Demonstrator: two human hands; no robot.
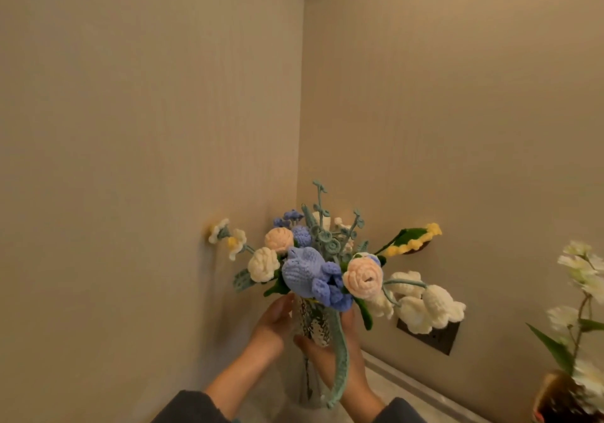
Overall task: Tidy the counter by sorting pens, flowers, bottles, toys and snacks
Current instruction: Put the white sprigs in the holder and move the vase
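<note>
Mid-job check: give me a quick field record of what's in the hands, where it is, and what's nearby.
held item: glass vase with crochet bouquet
left hand: grip on the vase's upper left side
right hand: grip lower down, from the right
location: wall corner, over the counter
vase base: contact with counter cannot be told
nearby: white flowers at right; dark wall socket behind the bouquet

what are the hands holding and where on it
The left hand and right hand grip the crochet bouquet at its base, just below the blooms, one on each side.
</note>
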